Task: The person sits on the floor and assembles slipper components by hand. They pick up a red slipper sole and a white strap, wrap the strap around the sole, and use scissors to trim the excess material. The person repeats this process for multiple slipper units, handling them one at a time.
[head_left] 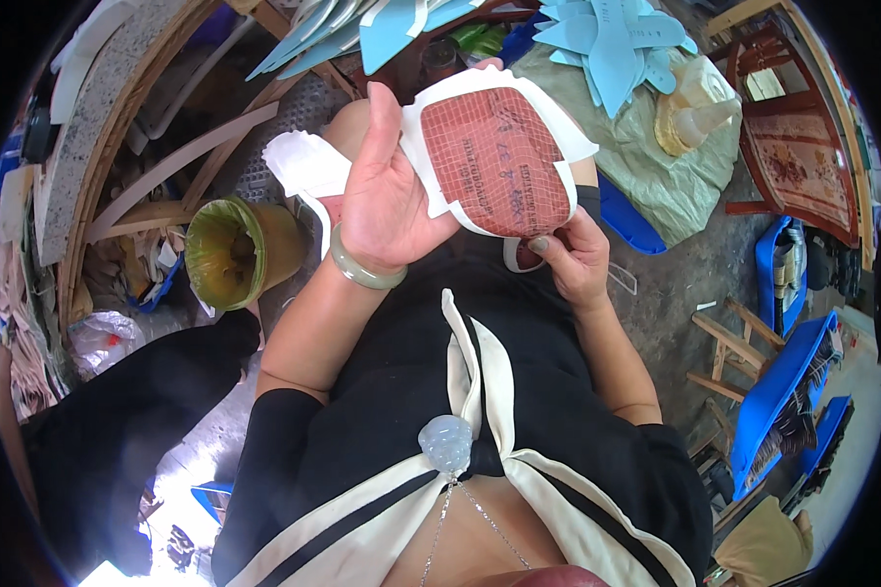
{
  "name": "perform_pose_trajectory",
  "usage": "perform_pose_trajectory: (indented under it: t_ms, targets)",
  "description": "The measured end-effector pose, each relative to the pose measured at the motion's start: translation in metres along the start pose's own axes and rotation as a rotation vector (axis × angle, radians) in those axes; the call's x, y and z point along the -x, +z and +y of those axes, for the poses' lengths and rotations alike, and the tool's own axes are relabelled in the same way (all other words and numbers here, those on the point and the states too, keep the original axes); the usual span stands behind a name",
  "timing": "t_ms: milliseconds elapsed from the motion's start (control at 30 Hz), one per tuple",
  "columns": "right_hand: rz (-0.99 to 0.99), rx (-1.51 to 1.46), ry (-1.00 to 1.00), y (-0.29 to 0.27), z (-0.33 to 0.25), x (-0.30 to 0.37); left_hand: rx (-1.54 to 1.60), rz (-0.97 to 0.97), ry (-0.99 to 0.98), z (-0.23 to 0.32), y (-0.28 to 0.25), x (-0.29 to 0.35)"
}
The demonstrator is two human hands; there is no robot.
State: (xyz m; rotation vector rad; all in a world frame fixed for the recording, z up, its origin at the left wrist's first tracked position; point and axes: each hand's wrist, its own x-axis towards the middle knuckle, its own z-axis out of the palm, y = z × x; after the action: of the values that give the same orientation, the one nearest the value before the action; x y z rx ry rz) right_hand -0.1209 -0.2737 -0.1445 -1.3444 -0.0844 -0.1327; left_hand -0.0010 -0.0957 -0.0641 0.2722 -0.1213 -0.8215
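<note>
A flat cut piece (499, 157), like a shoe-upper part, has a reddish-brown gridded backing with dark print and a white border. My left hand (387, 201) holds it from below, palm up. The fingers run behind the piece, a fingertip shows at its far edge, and the thumb stands apart. At the near right edge, my right hand (573, 256) pinches the piece between thumb and fingers. Left of my left wrist lies another white piece (308, 166) with a bit of red showing. A small white-edged red part (522, 256) peeks out below the held piece.
Light-blue cut pieces (612, 39) lie on a green-covered surface (656, 186) beside a plastic bottle (700, 117). More blue pieces (382, 34) are ahead. A lined yellow bin (264, 254) stands left. Blue trays (778, 391), a wooden stool (734, 342) and a chair (803, 137) are right.
</note>
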Motion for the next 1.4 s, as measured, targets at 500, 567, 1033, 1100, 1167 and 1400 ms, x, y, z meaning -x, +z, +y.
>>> perform_pose_trajectory:
  t_ms: [500,567,1033,1100,1167,1400]
  targets:
    - [0.043,-0.190,-0.011,0.003,-0.004,0.008,0.092,0.027,-0.037,0.006,-0.016,-0.008]
    - [0.116,-0.239,-0.131,0.010,-0.011,0.004,0.064,-0.006,-0.034,0.014,-0.026,-0.009]
    - [0.031,-0.061,-0.047,0.001,0.004,0.003,-0.204,-0.020,0.016,0.005,-0.003,-0.003]
    - [0.028,-0.057,-0.044,0.001,0.003,0.003,-0.189,-0.024,0.010,0.004,-0.004,-0.004]
    - [0.023,-0.063,-0.038,0.001,0.003,0.003,-0.184,-0.029,0.003,0.004,-0.004,-0.004]
    - [0.005,-0.068,-0.014,-0.001,0.006,0.003,-0.131,-0.005,-0.017,0.004,-0.007,-0.004]
